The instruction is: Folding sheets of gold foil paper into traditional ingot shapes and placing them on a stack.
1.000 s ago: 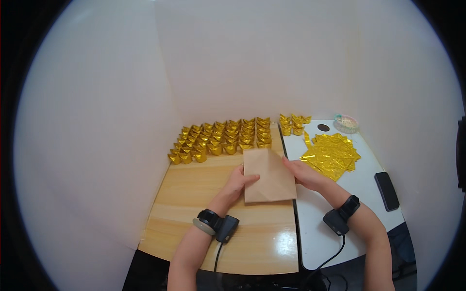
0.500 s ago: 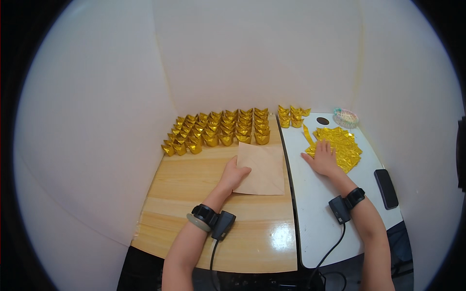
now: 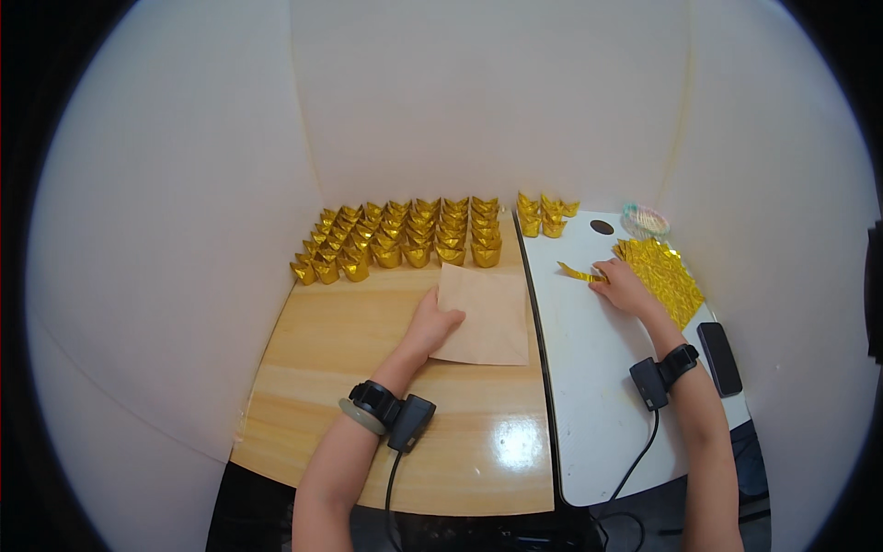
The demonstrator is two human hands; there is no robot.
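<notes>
My left hand (image 3: 439, 322) grips the left edge of a square sheet of tan paper (image 3: 487, 322), its thumb on top, over the wooden tabletop. On the white tabletop, my right hand (image 3: 625, 287) is closed with its fingertips on a narrow strip of gold foil paper (image 3: 578, 273). The strip's free end points left. Beside and partly under that hand lies a spread stack of crinkled gold foil sheets (image 3: 667, 276). Rows of folded gold paper ingots (image 3: 405, 230) stand at the far side of the wooden top, just beyond the tan paper.
Several more gold ingots (image 3: 543, 216) stand at the white table's far left corner. Near them are a dark oval (image 3: 602, 227) and a pale coiled plastic item (image 3: 647, 221). A black phone-like slab (image 3: 718, 359) lies at the right edge. White walls (image 3: 487, 101) enclose the tables.
My right hand has gone from lying flat on the gold sheets to closing on the strip. The sheets now lie farther right. My left hand keeps its hold on the tan paper.
</notes>
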